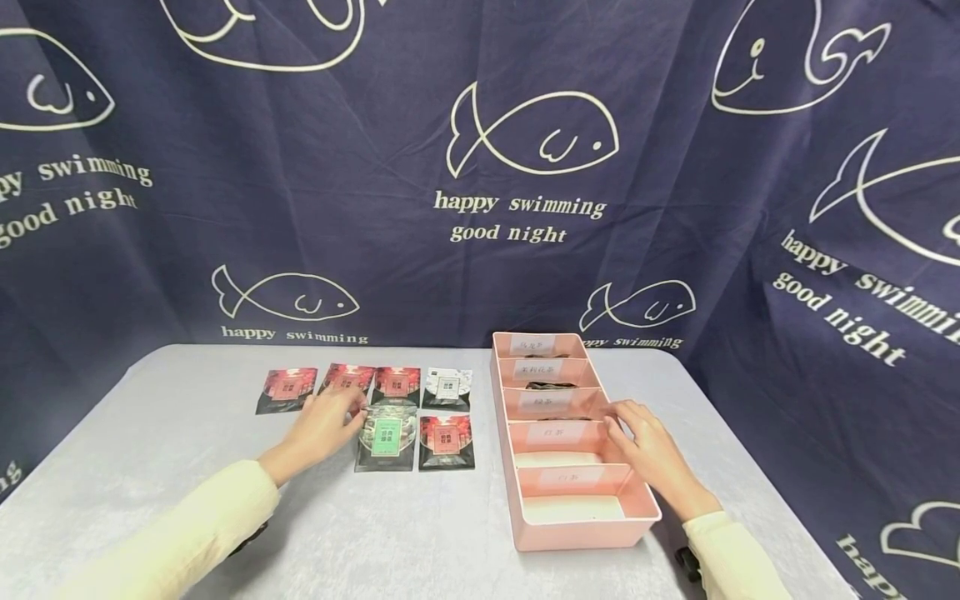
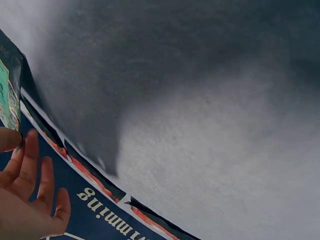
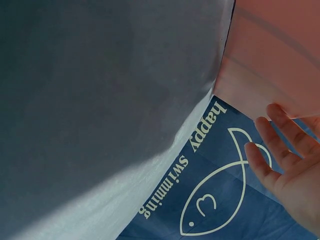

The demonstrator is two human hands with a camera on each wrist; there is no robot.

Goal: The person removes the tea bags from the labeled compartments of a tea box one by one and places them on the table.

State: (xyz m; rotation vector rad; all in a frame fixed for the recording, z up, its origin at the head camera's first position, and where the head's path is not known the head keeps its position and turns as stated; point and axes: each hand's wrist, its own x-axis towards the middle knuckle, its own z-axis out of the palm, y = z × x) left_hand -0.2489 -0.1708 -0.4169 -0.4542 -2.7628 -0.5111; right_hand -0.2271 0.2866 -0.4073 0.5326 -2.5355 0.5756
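My left hand [image 1: 322,429] pinches the upper left corner of a tea packet with a green label [image 1: 386,437], between thumb and forefinger. In the left wrist view this green-labelled packet [image 2: 10,85] is at the left edge, its lower part cut off, and the other fingers are spread apart from it. On the right, my right hand [image 1: 648,442] rests with loose fingers at the right rim of a pink divided box [image 1: 585,537]. The right wrist view shows fingers [image 3: 287,130] against the box's outer wall [image 3: 270,65]; the thumb is hidden there.
Red-labelled tea packets [image 1: 290,390] lie behind and beside the green one, with a white packet [image 1: 448,388] at the back right. Dark packets [image 1: 551,386] show in the box's rear compartments, whose dividers bear paper labels [image 1: 552,432]. A navy fish-print curtain [image 1: 405,275] hangs behind the table.
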